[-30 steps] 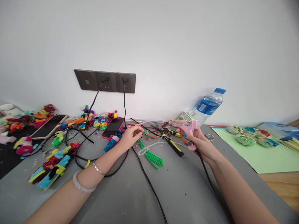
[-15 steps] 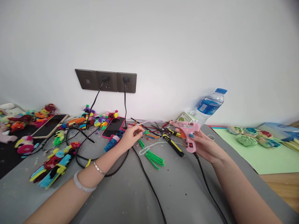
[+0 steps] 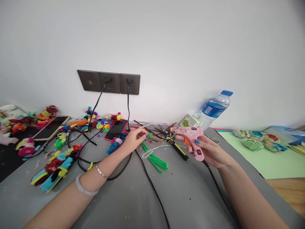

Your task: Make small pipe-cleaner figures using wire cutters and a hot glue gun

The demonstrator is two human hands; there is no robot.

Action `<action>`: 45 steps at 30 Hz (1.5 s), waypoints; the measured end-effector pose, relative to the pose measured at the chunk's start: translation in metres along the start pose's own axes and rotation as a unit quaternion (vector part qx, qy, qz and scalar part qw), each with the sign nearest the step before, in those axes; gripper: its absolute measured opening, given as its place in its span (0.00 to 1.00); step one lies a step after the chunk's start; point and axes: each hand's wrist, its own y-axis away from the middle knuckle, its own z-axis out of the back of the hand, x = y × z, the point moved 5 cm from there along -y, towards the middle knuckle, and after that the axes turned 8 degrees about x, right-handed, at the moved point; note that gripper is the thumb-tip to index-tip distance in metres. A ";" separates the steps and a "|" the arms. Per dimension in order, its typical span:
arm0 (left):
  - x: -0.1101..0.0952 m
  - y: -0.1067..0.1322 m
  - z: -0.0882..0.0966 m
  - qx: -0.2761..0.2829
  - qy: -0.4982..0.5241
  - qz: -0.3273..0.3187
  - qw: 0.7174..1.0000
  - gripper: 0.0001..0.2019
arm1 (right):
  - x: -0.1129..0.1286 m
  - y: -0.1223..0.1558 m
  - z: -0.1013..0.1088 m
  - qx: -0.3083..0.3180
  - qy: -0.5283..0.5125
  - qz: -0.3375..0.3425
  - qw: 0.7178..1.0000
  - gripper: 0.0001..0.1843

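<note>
My right hand (image 3: 209,148) is wrapped round the handle of a pink glue gun (image 3: 195,143), whose nozzle points left toward my other hand. Between the fingertips of my left hand (image 3: 136,138) is a small green pipe cleaner piece (image 3: 149,135), pinched and partly hidden. Just below lies a bundle of green pipe cleaners (image 3: 158,163), beside a pale, sparkly strand (image 3: 152,151). Yellow-and-black pliers (image 3: 176,148) rest on the grey table (image 3: 171,197), left of the glue gun.
Black cables run from the wall sockets (image 3: 108,82) across the table. Two phones, a pink-edged one (image 3: 116,129) and a pale-edged one (image 3: 51,128), lie among colourful pipe cleaner figures (image 3: 54,167). A water bottle (image 3: 214,109) leans on the wall behind a small carton (image 3: 189,121).
The glue gun has tilted in my right hand: its nozzle is slightly lower and its handle has swung to the right. My left hand stays nearly still.
</note>
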 end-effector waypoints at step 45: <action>0.001 0.000 -0.001 0.002 0.009 -0.007 1.000 0.08 | -0.015 -0.016 -0.029 -0.014 0.010 0.045 0.999 0.13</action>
